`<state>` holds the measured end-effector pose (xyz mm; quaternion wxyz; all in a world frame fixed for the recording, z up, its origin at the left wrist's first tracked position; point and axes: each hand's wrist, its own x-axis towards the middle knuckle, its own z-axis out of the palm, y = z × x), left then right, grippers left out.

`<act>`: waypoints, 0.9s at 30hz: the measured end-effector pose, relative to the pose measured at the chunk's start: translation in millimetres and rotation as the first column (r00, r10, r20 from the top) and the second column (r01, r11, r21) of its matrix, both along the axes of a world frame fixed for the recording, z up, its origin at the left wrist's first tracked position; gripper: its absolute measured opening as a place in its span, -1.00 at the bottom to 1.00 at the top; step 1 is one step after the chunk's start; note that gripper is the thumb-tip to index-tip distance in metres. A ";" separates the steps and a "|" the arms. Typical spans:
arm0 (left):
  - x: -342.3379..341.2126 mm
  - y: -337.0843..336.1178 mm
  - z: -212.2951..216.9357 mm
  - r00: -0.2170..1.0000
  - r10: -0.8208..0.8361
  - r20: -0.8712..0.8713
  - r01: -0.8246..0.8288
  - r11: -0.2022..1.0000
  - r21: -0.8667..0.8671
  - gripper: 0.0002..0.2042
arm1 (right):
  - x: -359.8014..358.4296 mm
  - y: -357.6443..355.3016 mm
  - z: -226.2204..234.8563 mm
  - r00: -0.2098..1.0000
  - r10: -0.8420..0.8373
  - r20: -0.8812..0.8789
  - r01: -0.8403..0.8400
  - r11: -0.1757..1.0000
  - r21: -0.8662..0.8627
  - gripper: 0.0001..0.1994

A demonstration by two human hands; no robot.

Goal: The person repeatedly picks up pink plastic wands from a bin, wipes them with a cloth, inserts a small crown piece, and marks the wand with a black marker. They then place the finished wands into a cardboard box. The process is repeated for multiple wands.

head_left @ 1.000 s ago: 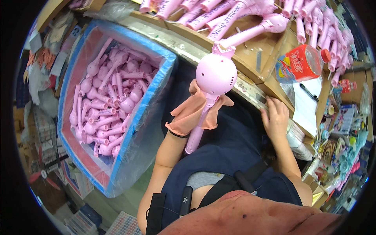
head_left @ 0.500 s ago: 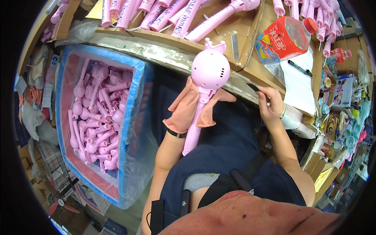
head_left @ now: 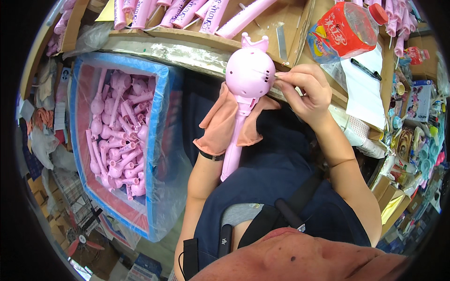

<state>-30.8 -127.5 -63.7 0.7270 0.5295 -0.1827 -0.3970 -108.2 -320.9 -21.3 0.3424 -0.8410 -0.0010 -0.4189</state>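
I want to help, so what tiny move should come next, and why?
Maybe the right hand could gently touch the dark slots on the pink wand: its pinched fingertips are beside them, and the left hand holds the wand. Anything pinched is too tiny to tell.

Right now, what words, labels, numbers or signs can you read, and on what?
Not copying wording, only places:
Red-labelled bottle: large pale characters, legible.
Pink handles in the carton: dark lettering, partly cut off.
Black tab: mark too small to read.
Pack at right: print too small.
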 end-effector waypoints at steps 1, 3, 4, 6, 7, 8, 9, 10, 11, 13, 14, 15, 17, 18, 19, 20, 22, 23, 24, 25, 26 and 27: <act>-0.9 -1.2 3.5 0.998 0.002 -0.057 -0.003 1.000 -0.012 -0.51 | 0.3 0.2 -0.1 0.997 0.073 -0.015 -0.074 0.997 -0.036 -0.75; -2.5 -5.0 12.3 0.997 0.015 -0.074 -0.018 0.999 -0.034 -0.55 | -0.1 0.4 1.1 0.977 0.208 -0.052 -0.212 0.973 -0.095 -0.75; -4.6 -7.5 17.0 0.999 0.025 -0.036 -0.027 0.999 -0.047 -0.58 | 0.0 -1.3 2.1 0.987 0.150 -0.063 -0.153 0.987 -0.055 -0.76; -6.4 -10.3 25.6 0.999 0.044 -0.020 -0.045 0.997 -0.066 -0.62 | -0.2 -1.4 4.0 0.998 0.031 -0.059 -0.030 0.999 0.019 -0.78; -7.4 -11.2 29.0 0.998 0.050 -0.044 -0.053 0.996 -0.069 -0.62 | -0.9 -0.5 5.2 0.998 0.009 -0.055 -0.004 0.997 0.075 -0.79; -6.9 -11.5 31.5 0.996 0.055 -0.067 -0.060 0.996 -0.071 -0.63 | -0.3 -1.5 6.1 0.993 0.086 -0.087 -0.085 0.996 0.013 -0.79; -7.1 -11.8 32.9 0.981 0.050 -0.187 -0.074 0.990 -0.124 -0.64 | -0.6 -0.9 7.2 0.979 0.186 -0.081 -0.192 0.979 -0.073 -0.79; -6.3 -12.3 33.0 0.953 0.036 -0.302 -0.092 0.980 -0.176 -0.65 | 0.2 -2.1 7.8 0.987 0.131 -0.089 -0.139 0.986 -0.088 -0.80; -6.0 -12.8 31.9 0.945 0.037 -0.326 -0.105 0.976 -0.192 -0.65 | 0.2 -1.9 8.4 0.993 0.036 -0.113 -0.034 0.999 0.013 -0.80; -6.7 -13.9 27.0 0.958 0.062 -0.281 -0.119 0.975 -0.189 -0.66 | 0.4 -2.2 8.5 0.995 -0.065 -0.077 0.067 0.997 0.030 -0.80; -7.6 -13.8 24.1 0.974 0.085 -0.212 -0.123 0.978 -0.171 -0.66 | 0.3 -2.0 7.9 0.996 0.071 -0.059 -0.073 0.997 -0.022 -0.79; -8.3 -14.0 20.9 0.975 0.103 -0.197 -0.132 0.981 -0.141 -0.65 | 0.2 -1.6 7.6 0.982 0.181 -0.045 -0.183 0.982 -0.046 -0.79; -8.1 -13.0 16.1 0.978 0.130 -0.164 -0.144 0.986 -0.079 -0.63 | 0.6 -1.7 6.4 0.995 0.072 -0.064 -0.073 0.997 -0.023 -0.79; -7.0 -12.1 14.1 0.996 0.080 -0.037 -0.081 0.997 -0.014 -0.59 | -0.1 -1.7 6.1 0.997 0.026 -0.067 -0.025 0.999 0.022 -0.78; -5.0 -10.5 13.2 0.996 0.024 0.087 -0.029 0.998 0.058 -0.56 | 0.7 -1.6 5.1 0.996 -0.038 -0.076 0.044 0.996 0.083 -0.78; -4.9 -9.8 12.7 0.982 0.010 0.190 -0.031 0.993 0.110 -0.56 | -0.7 -1.2 5.3 0.998 0.025 -0.058 -0.020 0.996 0.086 -0.79; -3.5 -8.5 14.1 0.995 0.065 0.072 -0.068 0.997 0.035 -0.59 | -0.3 -0.8 4.7 0.989 0.142 -0.043 -0.143 0.989 -0.037 -0.79; -3.0 -8.6 15.6 0.995 0.098 -0.011 -0.098 0.995 0.005 -0.63 | 1.2 -1.0 4.1 0.985 0.152 -0.084 -0.157 0.986 -0.055 -0.80; -3.7 -8.8 17.6 0.986 0.103 -0.127 -0.114 0.990 -0.079 -0.63 | 0.7 -1.0 4.3 0.996 0.060 -0.060 -0.062 0.998 -0.023 -0.80; -4.9 -9.0 19.7 0.963 0.089 -0.255 -0.129 0.981 -0.143 -0.64 | 1.5 -1.2 3.8 0.995 -0.050 -0.091 0.052 0.998 0.022 -0.79; -6.4 -9.5 21.8 0.929 0.057 -0.365 -0.152 0.960 -0.237 -0.64 | 1.3 -1.7 3.8 0.997 -0.029 -0.066 0.034 0.997 0.076 -0.80; -7.8 -10.4 23.7 0.953 0.080 -0.291 -0.137 0.974 -0.179 -0.64 | 1.2 -1.6 3.8 0.996 0.050 -0.067 -0.049 0.999 0.023 -0.80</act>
